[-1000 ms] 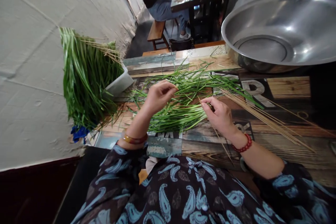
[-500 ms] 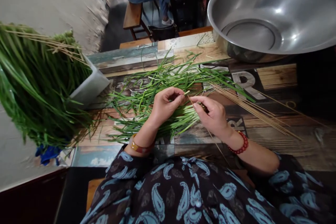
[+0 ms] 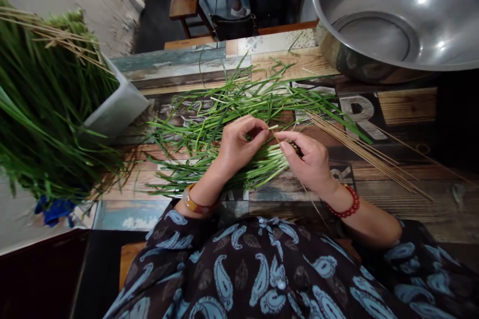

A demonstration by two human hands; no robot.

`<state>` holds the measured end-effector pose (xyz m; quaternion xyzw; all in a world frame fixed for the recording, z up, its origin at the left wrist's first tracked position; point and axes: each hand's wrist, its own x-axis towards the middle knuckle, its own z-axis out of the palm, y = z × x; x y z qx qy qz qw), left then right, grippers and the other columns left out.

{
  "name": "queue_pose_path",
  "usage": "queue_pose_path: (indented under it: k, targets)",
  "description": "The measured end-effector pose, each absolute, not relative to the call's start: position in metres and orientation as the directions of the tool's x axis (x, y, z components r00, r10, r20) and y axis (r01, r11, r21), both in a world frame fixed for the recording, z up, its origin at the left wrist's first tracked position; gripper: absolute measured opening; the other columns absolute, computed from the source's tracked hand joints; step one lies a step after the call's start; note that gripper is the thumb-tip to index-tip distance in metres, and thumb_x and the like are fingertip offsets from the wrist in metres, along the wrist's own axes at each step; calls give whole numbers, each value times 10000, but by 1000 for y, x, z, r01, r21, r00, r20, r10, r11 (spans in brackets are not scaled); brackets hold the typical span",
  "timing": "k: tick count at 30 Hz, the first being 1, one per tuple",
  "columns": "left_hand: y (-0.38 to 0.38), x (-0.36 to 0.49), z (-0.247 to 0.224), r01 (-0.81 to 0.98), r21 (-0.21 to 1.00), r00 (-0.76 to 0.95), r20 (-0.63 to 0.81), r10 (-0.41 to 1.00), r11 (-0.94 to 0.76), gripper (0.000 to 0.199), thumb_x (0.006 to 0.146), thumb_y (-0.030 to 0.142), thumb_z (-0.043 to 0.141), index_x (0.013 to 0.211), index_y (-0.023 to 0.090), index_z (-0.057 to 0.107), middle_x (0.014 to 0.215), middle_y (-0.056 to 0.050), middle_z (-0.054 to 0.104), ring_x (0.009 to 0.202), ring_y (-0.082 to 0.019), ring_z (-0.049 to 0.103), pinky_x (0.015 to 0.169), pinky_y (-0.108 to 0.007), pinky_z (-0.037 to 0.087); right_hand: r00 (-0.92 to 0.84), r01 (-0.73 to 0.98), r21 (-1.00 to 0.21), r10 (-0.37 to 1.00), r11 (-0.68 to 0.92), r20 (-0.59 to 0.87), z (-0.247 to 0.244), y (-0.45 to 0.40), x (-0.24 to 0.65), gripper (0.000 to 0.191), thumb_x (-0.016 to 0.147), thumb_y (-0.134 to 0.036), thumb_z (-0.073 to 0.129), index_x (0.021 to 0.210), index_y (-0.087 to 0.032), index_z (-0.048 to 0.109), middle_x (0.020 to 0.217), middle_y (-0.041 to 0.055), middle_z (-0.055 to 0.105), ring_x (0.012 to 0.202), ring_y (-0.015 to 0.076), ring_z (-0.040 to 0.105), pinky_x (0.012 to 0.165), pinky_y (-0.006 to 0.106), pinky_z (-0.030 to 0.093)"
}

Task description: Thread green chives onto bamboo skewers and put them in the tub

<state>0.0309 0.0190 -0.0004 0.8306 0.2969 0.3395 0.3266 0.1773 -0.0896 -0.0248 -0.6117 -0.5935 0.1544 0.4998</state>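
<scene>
Head view: left hand [image 3: 235, 147] pinches the pale end of a chive stalk [image 3: 270, 128] from the loose chives [image 3: 239, 124] on the desk [image 3: 404, 109]; right hand [image 3: 309, 162] has its fingers clenched on a bamboo skewer [image 3: 299, 184]. Threading seems in hand; next, the skewer tip must meet the stalk squarely

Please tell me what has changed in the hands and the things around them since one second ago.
The left hand moved right toward the right hand; their fingertips now almost meet over the loose chives, the left pinching a chive end. The right hand holds a thin bamboo skewer as before. The pile of skewers, the steel basin and the white tub stayed in place.
</scene>
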Motion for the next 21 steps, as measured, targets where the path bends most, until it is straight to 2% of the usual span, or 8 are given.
queue_pose_path:
  k: [10, 21]
  targets:
    - [19, 31, -3, 299, 689, 577, 420, 700, -660, 82, 838, 136, 644, 761, 159, 664, 675, 17, 622, 634, -92, 554, 616, -206, 429, 254, 572, -797, 882, 194, 397, -26, -89, 177, 199, 953, -237, 530, 1049, -229, 704, 1001, 28, 784, 884, 173, 739, 830, 293, 575]
    - [17, 31, -3, 276, 720, 604, 385, 698, -636, 62, 843, 140, 655, 787, 160, 672, 698, 13, 627, 657, -97, 564, 632, -211, 440, 254, 556, -799, 869, 229, 425, -26, -88, 177, 201, 939, -198, 537, 1040, -221, 709, 998, 32, 786, 900, 171, 741, 842, 283, 576]
